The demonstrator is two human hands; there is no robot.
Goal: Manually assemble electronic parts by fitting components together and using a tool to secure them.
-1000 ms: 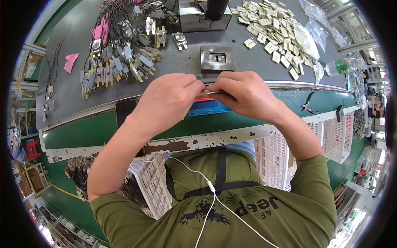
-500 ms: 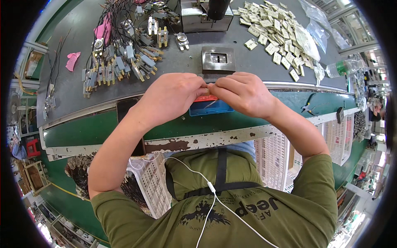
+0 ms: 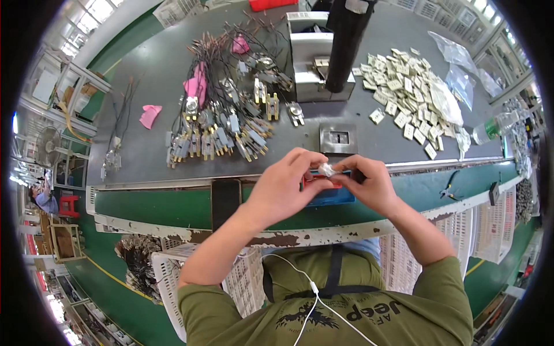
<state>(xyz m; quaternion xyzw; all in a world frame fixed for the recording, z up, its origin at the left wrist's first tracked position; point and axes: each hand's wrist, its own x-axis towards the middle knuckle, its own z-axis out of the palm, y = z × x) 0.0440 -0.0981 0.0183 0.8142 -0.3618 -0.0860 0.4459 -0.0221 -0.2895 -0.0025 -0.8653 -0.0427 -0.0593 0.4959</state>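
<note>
Both hands are raised at the near edge of the worktable, fingertips meeting around a small whitish, shiny piece; its exact kind cannot be made out. My left hand pinches it from the left with thumb and forefinger. From the right, the bent fingers of my right hand close on the same piece. Just below the fingers, a blue tray shows, with a red container at it, partly hidden by the hands. Beyond them on the tabletop lies a square metal fixture block with a slot in its middle.
Wired plug assemblies pile up at the left, near pink scraps. A press machine with a black column stands behind the block. Beige socket plates, a bottle and pliers lie to the right.
The view has shifted, showing more of the table's far side. My hands have turned and opened up slightly, so the whitish piece between the fingertips now shows.
</note>
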